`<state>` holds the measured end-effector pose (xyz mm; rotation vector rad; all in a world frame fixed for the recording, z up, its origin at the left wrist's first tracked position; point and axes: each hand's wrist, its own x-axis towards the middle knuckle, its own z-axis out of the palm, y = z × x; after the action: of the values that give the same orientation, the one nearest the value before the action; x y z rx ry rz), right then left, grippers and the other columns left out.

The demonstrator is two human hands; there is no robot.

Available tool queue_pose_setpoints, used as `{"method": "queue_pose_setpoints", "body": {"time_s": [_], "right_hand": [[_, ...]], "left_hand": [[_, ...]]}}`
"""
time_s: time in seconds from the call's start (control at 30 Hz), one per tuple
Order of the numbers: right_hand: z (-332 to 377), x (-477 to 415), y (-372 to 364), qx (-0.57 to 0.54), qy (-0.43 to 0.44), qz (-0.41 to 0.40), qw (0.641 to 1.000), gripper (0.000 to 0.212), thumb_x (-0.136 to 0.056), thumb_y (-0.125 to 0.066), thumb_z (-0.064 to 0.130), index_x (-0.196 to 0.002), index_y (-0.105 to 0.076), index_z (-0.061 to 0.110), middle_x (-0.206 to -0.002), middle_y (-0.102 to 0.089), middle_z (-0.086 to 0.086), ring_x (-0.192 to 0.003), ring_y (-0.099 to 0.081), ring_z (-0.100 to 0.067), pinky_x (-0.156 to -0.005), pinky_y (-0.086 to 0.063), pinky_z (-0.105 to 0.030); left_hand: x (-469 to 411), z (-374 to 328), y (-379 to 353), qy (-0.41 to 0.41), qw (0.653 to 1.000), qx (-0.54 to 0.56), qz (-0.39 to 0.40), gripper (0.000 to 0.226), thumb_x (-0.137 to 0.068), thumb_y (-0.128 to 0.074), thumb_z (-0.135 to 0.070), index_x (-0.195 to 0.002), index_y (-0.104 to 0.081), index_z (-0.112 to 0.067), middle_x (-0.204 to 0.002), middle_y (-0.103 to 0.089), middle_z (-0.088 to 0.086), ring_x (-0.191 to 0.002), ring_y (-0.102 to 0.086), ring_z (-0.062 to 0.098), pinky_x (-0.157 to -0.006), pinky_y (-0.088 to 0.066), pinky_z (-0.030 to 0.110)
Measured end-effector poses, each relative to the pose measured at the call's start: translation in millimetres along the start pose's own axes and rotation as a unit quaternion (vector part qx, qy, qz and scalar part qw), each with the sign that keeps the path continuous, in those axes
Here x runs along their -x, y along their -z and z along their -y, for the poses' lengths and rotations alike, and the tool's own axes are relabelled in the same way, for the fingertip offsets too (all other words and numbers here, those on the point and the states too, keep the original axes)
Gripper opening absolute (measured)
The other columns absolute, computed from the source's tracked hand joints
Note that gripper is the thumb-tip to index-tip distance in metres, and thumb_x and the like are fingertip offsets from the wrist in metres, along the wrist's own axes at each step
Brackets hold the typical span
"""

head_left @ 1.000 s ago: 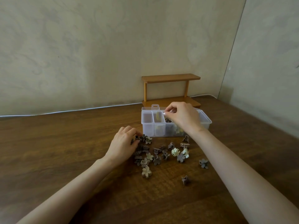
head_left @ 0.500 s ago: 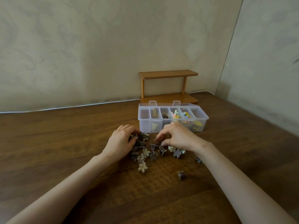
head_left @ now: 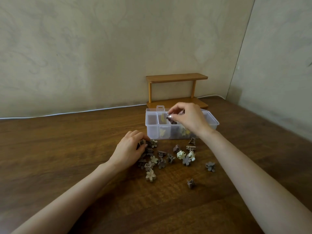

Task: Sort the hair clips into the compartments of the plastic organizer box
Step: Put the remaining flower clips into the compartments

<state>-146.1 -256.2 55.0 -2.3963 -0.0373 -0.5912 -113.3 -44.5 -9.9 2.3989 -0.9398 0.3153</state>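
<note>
A clear plastic organizer box (head_left: pixel 152 127) with several compartments stands on the wooden table, with yellow clips in its second cell. My right hand (head_left: pixel 189 119) hovers over the box and pinches a small dark brown hair clip (head_left: pixel 169 115) above the third cell. Several small brown and cream flower-shaped hair clips (head_left: pixel 162 159) lie scattered in front of the box. My left hand (head_left: pixel 130 149) rests on the left edge of the pile, its curled fingers holding a brown clip (head_left: pixel 141 143).
A small wooden two-tier shelf (head_left: pixel 176 88) stands behind the box against the wall. A white cable (head_left: pixel 67 113) runs along the table's far edge. Two stray clips (head_left: pixel 191 183) lie nearer to me on the right.
My right hand rose from the pile with a dark clip and now holds it over the box. My left hand stayed at the pile's left edge.
</note>
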Motion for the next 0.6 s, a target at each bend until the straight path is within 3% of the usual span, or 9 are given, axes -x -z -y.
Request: {"method": "queue_pose_setpoints", "body": {"time_s": [0.17,0.33,0.4,0.5,0.6], "right_hand": [[-0.2,-28.5,-12.5,0.096,-0.025,0.007,0.995,0.018,-0.086,-0.064,0.025,-0.104,-0.066,0.027,-0.094,-0.064,0.008,-0.092,-0.059,-0.012,-0.086,-0.050,-0.043],[2.8,-11.6,-10.5,0.072,0.005,0.003,0.997,0.016,-0.087,-0.064,0.022,-0.103,-0.066,0.025,-0.094,-0.065,0.007,-0.088,-0.059,-0.008,-0.077,-0.049,-0.027],[7.3,2.1,-7.8,0.055,0.019,0.044,0.997,0.013,-0.087,-0.064,0.019,-0.098,-0.068,0.025,-0.093,-0.065,0.008,-0.086,-0.058,-0.005,-0.077,-0.047,-0.024],[10.2,20.3,-7.7,0.069,0.027,0.169,0.983,0.012,-0.087,-0.064,0.016,-0.094,-0.070,0.024,-0.095,-0.065,0.011,-0.085,-0.054,0.002,-0.078,-0.044,-0.020],[5.2,29.5,-15.2,0.095,0.008,0.251,0.963,0.016,-0.086,-0.066,0.027,-0.100,-0.071,0.024,-0.100,-0.068,0.009,-0.090,-0.059,-0.002,-0.080,-0.049,-0.022]], "left_hand": [[2.4,-1.5,0.7,-0.017,1.000,0.009,0.022,0.022,-0.090,-0.054,-0.017,-0.109,-0.059,-0.026,-0.103,-0.049,-0.016,-0.098,-0.044,0.002,-0.075,-0.035,0.011],[1.1,-1.1,0.0,-0.011,1.000,0.015,0.019,0.021,-0.090,-0.054,-0.016,-0.109,-0.059,-0.026,-0.107,-0.050,-0.015,-0.102,-0.045,0.003,-0.080,-0.037,0.014],[0.7,-1.5,-0.9,-0.015,1.000,0.019,0.019,0.021,-0.090,-0.054,-0.016,-0.109,-0.059,-0.025,-0.107,-0.051,-0.014,-0.100,-0.045,0.003,-0.078,-0.037,0.013],[0.8,-1.6,-2.0,-0.020,0.999,0.023,0.015,0.021,-0.090,-0.054,-0.015,-0.108,-0.060,-0.024,-0.107,-0.053,-0.013,-0.100,-0.046,0.004,-0.077,-0.037,0.012],[1.4,-0.8,-2.1,-0.017,1.000,0.020,0.000,0.022,-0.090,-0.054,-0.013,-0.108,-0.060,-0.024,-0.107,-0.052,-0.011,-0.101,-0.045,0.005,-0.075,-0.036,0.011]]}}
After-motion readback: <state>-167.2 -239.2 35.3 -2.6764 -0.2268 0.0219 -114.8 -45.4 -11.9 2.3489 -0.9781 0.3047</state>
